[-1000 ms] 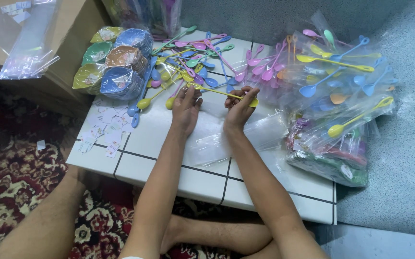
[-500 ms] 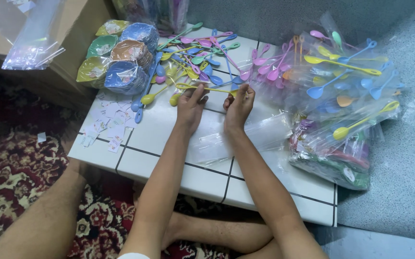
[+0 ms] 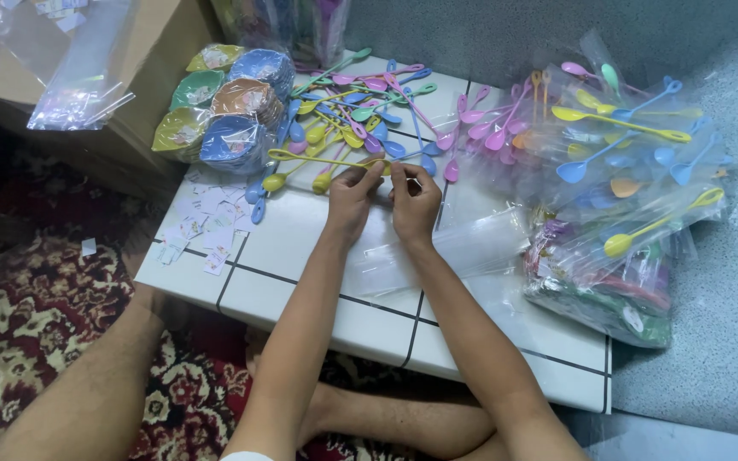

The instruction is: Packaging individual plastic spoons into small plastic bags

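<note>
My left hand [image 3: 352, 195] and my right hand [image 3: 415, 201] are close together over a low white tiled table [image 3: 300, 256]. Both pinch a long yellow plastic spoon [image 3: 317, 160] that lies sideways, its bowl pointing left. Just beyond the hands lies a loose heap of pastel long-handled spoons [image 3: 369, 107] in pink, blue, green and yellow. Under my wrists lies a stack of clear plastic sleeves [image 3: 463, 248].
Wrapped stacks of small coloured dishes [image 3: 232, 107] sit at the table's far left. Small paper labels [image 3: 202, 218] lie scattered near the left edge. Bags of packed spoons [image 3: 616, 196] fill the right side. A cardboard box with clear bags [image 3: 70, 60] stands left; patterned carpet [image 3: 36, 333] below.
Both hands have drawn closer together and slightly right. The yellow spoon is now held level between them; the view has shifted a little.
</note>
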